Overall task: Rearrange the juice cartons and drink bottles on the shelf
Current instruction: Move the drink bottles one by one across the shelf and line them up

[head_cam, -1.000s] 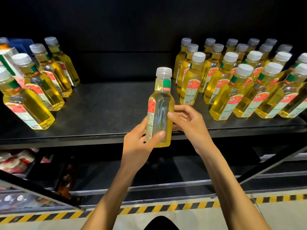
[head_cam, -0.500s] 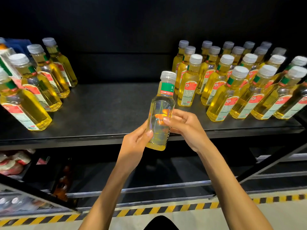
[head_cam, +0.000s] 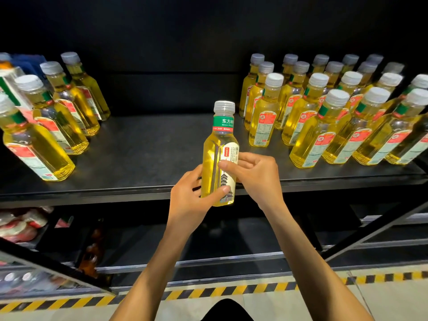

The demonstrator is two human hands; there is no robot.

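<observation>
Both hands gripping one upright bottle [head_cam: 218, 156], left hand [head_cam: 187, 202] low, right hand [head_cam: 254, 176] higher

Left hand [head_cam: 187, 202] and right hand [head_cam: 257, 179] raised — fingers curled, gripping.

Glossy clear plastic bottle [head_cam: 218, 156]; matt dark metal shelf [head_cam: 143, 154]

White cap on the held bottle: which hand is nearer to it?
Right. The right hand pinches the bottle at mid-body, the shorter way below the white cap. The left hand grips lower down, its thumb near the bottle's base.
</observation>
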